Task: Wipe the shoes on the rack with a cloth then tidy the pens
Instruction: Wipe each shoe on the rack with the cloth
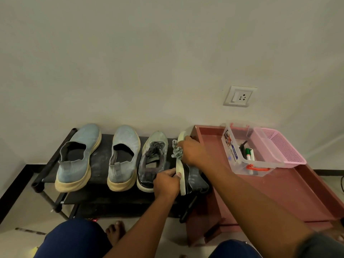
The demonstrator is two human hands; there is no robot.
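The left hand (166, 181) grips the heel of the rightmost shoe (181, 164), tipped on edge at the rack's (46, 170) right end; the right hand (193, 151) presses a bunched cloth (176, 152) to its sole. Wiping seems on its last shoe; the pens (248, 154), in a clear box right of the rack, await tidying.

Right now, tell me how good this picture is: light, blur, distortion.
Head view: dim, even indoor light with a greenish cast; no glare. Wide-angle bending bows the floor edges and stretches the right forearm. The shoes on the rack and the pens read fairly sharp; the cloth in the right hand is soft, and the sleeve at the lower right corner is blurred.
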